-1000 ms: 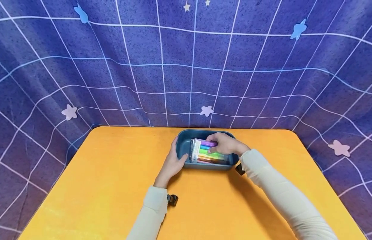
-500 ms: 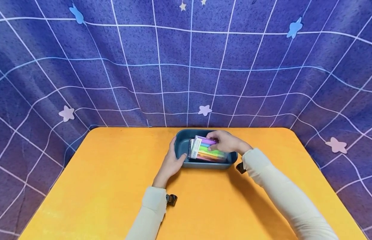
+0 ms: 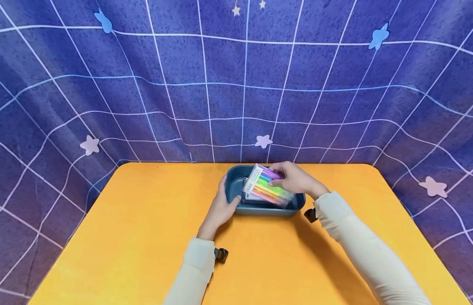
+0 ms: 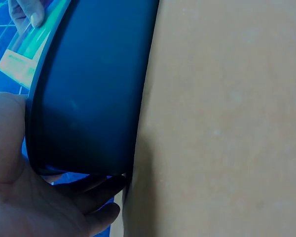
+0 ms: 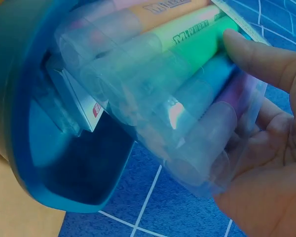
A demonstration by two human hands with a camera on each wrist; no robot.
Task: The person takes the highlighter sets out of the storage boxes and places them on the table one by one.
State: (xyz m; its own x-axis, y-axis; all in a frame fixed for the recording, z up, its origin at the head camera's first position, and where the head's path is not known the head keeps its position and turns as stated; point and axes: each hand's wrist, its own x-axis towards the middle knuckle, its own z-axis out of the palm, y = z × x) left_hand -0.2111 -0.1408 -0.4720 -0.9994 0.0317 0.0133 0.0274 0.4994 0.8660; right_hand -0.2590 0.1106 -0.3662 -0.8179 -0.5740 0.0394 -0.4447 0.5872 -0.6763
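A clear pack of rainbow-coloured highlighters is tilted over a dark blue bin, its left end raised above the rim. My right hand pinches this pack, thumb on its front face and fingers behind it. At the bin's left end my left hand grips the wall, thumb over the rim and fingers along the outside. Inside the bin, below the highlighters, lies a white box in clear wrapping; the pack hides much of it from the head view.
The bin stands at the back edge of a yellow table. Close behind hangs a blue curtain with white grid lines and stars. A small black wrist camera is strapped on the left wrist.
My right hand has lifted the highlighter pack up from inside the bin and tilted it, uncovering more of the white box. The left hand keeps its grip on the bin.
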